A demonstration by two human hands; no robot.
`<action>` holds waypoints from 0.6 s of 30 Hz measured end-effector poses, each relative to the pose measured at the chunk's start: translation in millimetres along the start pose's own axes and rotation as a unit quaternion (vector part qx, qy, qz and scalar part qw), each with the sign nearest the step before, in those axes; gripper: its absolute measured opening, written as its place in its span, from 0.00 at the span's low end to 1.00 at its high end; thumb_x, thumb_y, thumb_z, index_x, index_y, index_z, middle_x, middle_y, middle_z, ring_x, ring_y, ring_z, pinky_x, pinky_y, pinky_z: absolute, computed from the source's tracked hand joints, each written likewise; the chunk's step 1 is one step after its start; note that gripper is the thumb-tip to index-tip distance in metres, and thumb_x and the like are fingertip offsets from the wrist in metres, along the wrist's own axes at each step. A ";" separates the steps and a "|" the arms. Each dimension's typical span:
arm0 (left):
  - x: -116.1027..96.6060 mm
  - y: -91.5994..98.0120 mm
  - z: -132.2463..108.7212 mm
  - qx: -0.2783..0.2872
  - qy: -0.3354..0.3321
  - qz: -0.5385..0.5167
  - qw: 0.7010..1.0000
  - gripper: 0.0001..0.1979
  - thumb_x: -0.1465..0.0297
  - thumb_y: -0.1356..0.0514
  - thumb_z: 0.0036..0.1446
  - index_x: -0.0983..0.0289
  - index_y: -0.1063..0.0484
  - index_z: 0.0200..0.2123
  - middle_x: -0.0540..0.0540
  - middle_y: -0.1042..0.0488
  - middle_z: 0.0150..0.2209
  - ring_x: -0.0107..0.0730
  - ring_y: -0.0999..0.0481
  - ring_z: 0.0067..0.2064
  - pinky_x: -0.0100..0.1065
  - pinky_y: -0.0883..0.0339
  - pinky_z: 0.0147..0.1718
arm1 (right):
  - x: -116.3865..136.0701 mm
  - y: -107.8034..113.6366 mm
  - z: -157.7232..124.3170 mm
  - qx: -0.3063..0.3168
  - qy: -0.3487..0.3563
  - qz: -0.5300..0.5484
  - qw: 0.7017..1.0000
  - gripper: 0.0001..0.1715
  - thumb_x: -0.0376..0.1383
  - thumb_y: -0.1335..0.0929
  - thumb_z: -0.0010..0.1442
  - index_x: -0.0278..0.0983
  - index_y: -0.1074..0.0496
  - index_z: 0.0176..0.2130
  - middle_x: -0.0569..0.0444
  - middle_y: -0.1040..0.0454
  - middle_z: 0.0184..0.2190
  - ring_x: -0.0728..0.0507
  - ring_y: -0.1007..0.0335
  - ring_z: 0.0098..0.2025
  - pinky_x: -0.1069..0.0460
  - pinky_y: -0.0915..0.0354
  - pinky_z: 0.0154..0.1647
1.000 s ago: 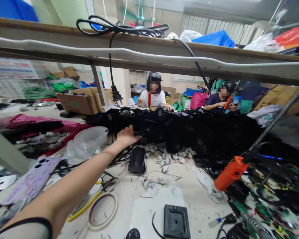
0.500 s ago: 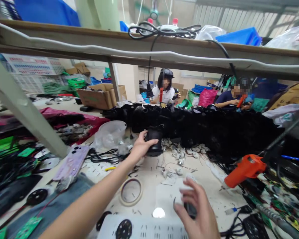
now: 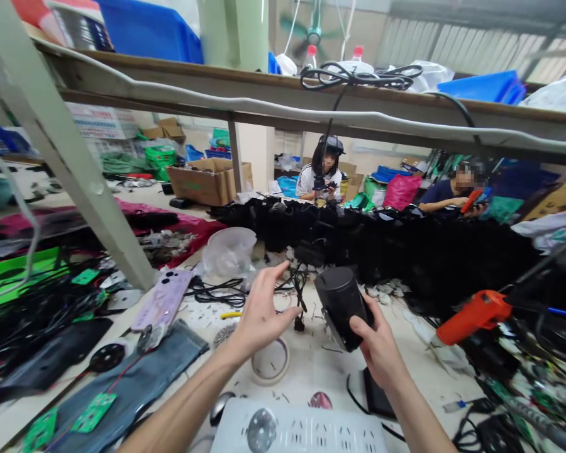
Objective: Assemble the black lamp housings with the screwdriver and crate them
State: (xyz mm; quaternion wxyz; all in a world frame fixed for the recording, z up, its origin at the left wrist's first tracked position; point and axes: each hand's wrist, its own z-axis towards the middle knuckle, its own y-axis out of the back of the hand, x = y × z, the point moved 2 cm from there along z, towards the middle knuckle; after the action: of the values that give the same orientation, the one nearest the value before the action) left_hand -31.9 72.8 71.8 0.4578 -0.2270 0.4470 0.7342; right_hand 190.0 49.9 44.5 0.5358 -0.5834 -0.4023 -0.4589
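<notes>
My right hand (image 3: 381,349) is closed around a black cylindrical housing (image 3: 340,303), holding it tilted above the table. Thin dark wires (image 3: 300,296) hang from its left side. My left hand (image 3: 263,309) hovers just left of the housing with fingers spread, holding nothing, close to the dangling wires. Below both hands lies a roll of tape (image 3: 270,362) on the white table top.
A long heap of black parts (image 3: 405,246) crosses the table behind. An orange tool (image 3: 472,314) hangs at right. A purple phone case (image 3: 163,301), a clear plastic tub (image 3: 229,248), green circuit boards (image 3: 93,410) and a white perforated plate (image 3: 302,433) lie near. Two people sit opposite. A shelf beam (image 3: 283,107) runs overhead.
My left hand took the black housing from the heap and brought it closer. My right hand has now taken it; the left hand has let go and opened.
</notes>
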 end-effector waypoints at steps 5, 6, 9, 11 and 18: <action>11.9 -10.6 1.2 0.183 0.054 -0.091 0.977 0.28 0.68 0.36 0.48 0.62 0.33 0.54 0.58 0.26 0.48 0.43 0.27 0.50 0.45 0.36 0.53 | 11.3 -1.3 -11.7 0.057 0.018 -0.025 0.998 0.39 0.44 0.23 0.38 0.41 0.32 0.49 0.50 0.25 0.45 0.36 0.30 0.48 0.45 0.38 0.49; 9.6 -11.7 -1.5 0.211 0.068 -0.111 0.969 0.21 0.66 0.38 0.51 0.63 0.30 0.50 0.57 0.24 0.43 0.40 0.25 0.44 0.42 0.32 0.47 | 13.0 0.6 -12.3 0.059 0.023 -0.036 0.997 0.39 0.44 0.23 0.38 0.41 0.32 0.49 0.50 0.24 0.44 0.36 0.31 0.48 0.45 0.38 0.49; 1.8 -0.6 -6.8 0.203 0.099 -0.098 0.969 0.16 0.60 0.44 0.57 0.63 0.26 0.43 0.53 0.23 0.34 0.34 0.26 0.33 0.34 0.30 0.32 | 18.9 15.4 -11.3 0.043 0.038 -0.102 0.993 0.38 0.43 0.23 0.39 0.40 0.32 0.50 0.52 0.24 0.41 0.37 0.31 0.47 0.45 0.38 0.48; -1.3 15.3 -6.9 0.178 0.079 -0.029 0.980 0.16 0.58 0.44 0.57 0.63 0.25 0.38 0.53 0.23 0.32 0.36 0.26 0.33 0.33 0.32 0.32 | 23.5 29.7 -10.2 0.034 0.045 -0.170 0.984 0.36 0.42 0.23 0.41 0.40 0.31 0.50 0.52 0.25 0.41 0.37 0.31 0.46 0.46 0.38 0.48; 10.9 31.2 -19.9 0.334 -0.023 0.235 0.912 0.10 0.64 0.41 0.53 0.56 0.24 0.38 0.53 0.22 0.36 0.40 0.24 0.38 0.33 0.35 0.37 | 26.0 50.4 -7.0 0.206 0.035 -0.406 0.889 0.38 0.40 0.21 0.37 0.43 0.28 0.49 0.55 0.26 0.46 0.38 0.31 0.48 0.48 0.39 0.49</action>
State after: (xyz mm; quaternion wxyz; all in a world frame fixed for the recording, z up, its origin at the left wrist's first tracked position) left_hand -65.9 55.0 67.9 0.3311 0.0682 0.6962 0.6333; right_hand 244.3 37.2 56.8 0.4245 -0.2290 -0.6708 -0.5633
